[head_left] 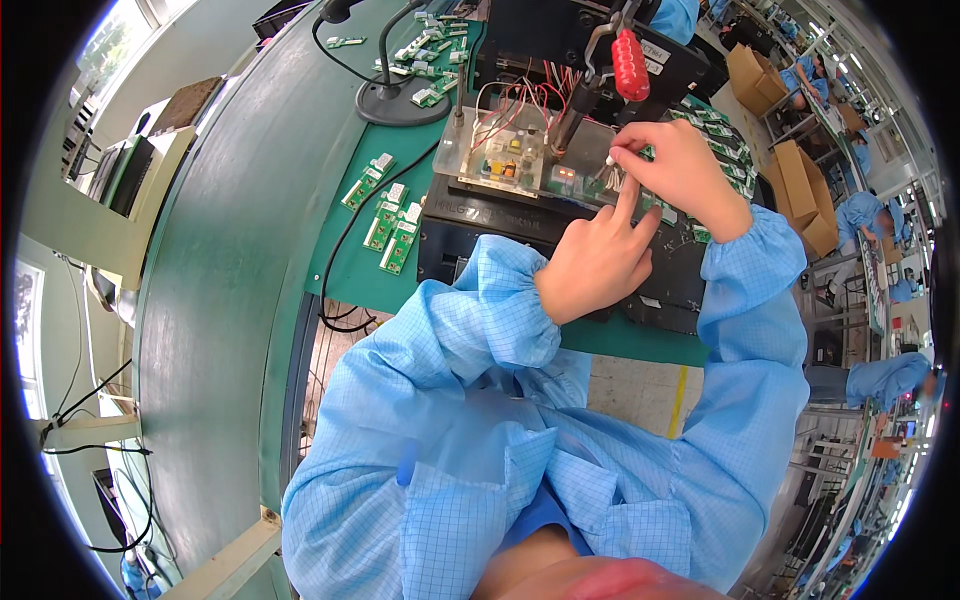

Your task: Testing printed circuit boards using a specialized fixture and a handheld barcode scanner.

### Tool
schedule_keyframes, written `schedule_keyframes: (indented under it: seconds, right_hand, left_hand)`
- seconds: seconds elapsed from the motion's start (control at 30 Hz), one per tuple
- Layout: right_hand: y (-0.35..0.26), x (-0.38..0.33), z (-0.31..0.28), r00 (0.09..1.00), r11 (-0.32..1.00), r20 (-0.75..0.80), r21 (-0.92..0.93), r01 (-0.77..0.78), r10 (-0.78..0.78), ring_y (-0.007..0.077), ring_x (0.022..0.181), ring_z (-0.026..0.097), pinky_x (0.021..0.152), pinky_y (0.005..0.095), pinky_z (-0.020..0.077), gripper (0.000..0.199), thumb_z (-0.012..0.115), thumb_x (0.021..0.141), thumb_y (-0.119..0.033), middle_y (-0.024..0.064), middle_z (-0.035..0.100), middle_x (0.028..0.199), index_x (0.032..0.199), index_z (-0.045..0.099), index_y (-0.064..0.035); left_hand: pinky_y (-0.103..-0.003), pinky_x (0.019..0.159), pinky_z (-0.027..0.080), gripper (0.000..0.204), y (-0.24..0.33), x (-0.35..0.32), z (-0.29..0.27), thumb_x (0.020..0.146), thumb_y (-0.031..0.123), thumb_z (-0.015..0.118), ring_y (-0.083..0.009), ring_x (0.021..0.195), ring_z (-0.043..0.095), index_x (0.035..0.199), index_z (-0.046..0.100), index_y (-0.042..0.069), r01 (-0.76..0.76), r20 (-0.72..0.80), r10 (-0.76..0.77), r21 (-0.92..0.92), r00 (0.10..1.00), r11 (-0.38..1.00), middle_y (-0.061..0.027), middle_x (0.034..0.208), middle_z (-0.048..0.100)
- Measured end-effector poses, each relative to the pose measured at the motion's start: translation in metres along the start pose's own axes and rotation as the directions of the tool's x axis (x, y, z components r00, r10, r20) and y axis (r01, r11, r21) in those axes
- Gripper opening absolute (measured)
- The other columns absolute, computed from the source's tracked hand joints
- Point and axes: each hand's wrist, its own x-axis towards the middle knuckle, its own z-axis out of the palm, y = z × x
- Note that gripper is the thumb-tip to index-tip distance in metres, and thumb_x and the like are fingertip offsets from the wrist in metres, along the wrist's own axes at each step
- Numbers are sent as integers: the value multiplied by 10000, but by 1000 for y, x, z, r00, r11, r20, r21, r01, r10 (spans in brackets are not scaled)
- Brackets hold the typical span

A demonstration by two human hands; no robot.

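Observation:
Over the right part of a black test fixture point(480, 215), my right hand point(685, 172) pinches a small white piece point(610, 160), perhaps a connector, between thumb and index finger. My left hand point(598, 262) is just below it. Its index finger reaches up close to the right hand's fingertips, the other fingers are apart, and nothing shows in it. Left of both hands, a clear plate point(452, 150) on the fixture carries a board point(508, 165) with yellow parts and red and white wires point(525, 95). A lever with a red grip point(630, 65) stands above my hands.
Several green circuit boards point(385, 220) lie left of the fixture on the green mat point(345, 275); more boards point(722, 135) sit at its right. A black round stand point(400, 103) is behind, with a black cable point(335, 230) along the mat. Cardboard boxes point(800, 195) and co-workers are further right.

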Motion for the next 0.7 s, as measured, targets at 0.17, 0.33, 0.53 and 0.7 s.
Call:
schedule_keyframes:
  seconds: [0.17, 0.33, 0.53, 0.7]
  right_hand:
    - [2, 1, 3, 1000, 1000, -12, -9, 12, -12, 252, 696, 698, 648, 328, 533, 180, 671, 834, -195, 113, 709, 768, 900, 726, -37]
    - [3, 0, 3, 1000, 1000, -6, -9, 0, 0, 264, 693, 692, 647, 330, 529, 177, 667, 836, -196, 117, 705, 762, 897, 727, -42]
    - [3, -1, 3, 1000, 1000, -8, -20, 12, -12, 270, 693, 694, 654, 351, 546, 206, 648, 843, -248, 96, 717, 760, 911, 741, -77]
    - [3, -1, 3, 1000, 1000, -24, -18, 18, -19, 276, 710, 696, 662, 356, 548, 208, 650, 841, -252, 101, 718, 769, 904, 742, -77]
  left_hand:
    - [-387, 535, 545, 446, -1, 0, 1, 803, 199, 658, -295, 768, 665, 1211, 544, 60, 9, 17, -9, 14, 1000, 1000, -324, 1358, 384]
    - [-381, 542, 549, 460, -2, -2, 0, 797, 204, 661, -292, 774, 666, 1217, 550, 53, 5, 13, -5, 17, 1000, 1000, -334, 1379, 371]
    - [-377, 545, 549, 464, -2, -4, 1, 797, 206, 664, -289, 778, 665, 1220, 549, 52, -5, 0, 5, 15, 1000, 1000, -338, 1392, 359]
    - [-337, 540, 545, 456, -1, -5, 2, 742, 196, 672, -245, 715, 643, 1155, 589, 24, -28, -82, 31, 31, 996, 999, -324, 1356, 424]
